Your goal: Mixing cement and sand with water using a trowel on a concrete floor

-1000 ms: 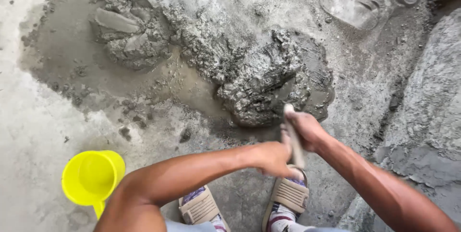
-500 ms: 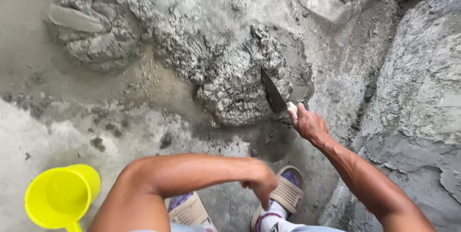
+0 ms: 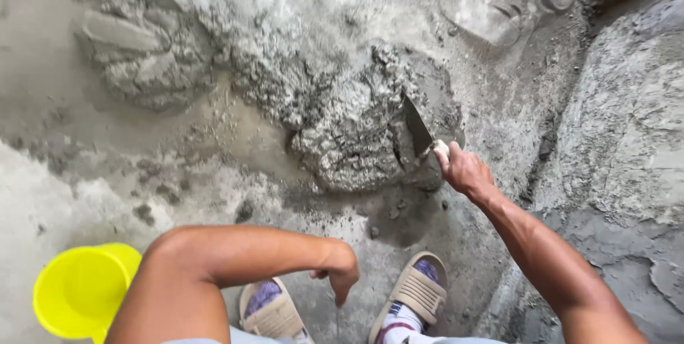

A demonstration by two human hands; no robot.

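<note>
My right hand (image 3: 464, 169) grips the pale handle of a trowel (image 3: 420, 132). Its dark metal blade is pressed edge-on into the right side of a wet grey mortar heap (image 3: 356, 130) on the ground. My left hand (image 3: 340, 275) hangs loosely over my bent knee with the fingers curled downward and nothing in it, above my two sandalled feet (image 3: 410, 298). A second, smaller lump of mortar (image 3: 142, 55) lies at the upper left, with a muddy wet patch (image 3: 235, 130) between the two heaps.
A yellow plastic scoop cup (image 3: 78, 290) stands on the concrete floor at the lower left. A rough grey rock or mortar-coated wall (image 3: 627, 123) rises along the right side. Loose dry cement spreads across the top.
My left hand let go of the trowel handle and dropped back over my knee. My right hand alone shifted the trowel up and right, cutting the blade into the heap's right side.
</note>
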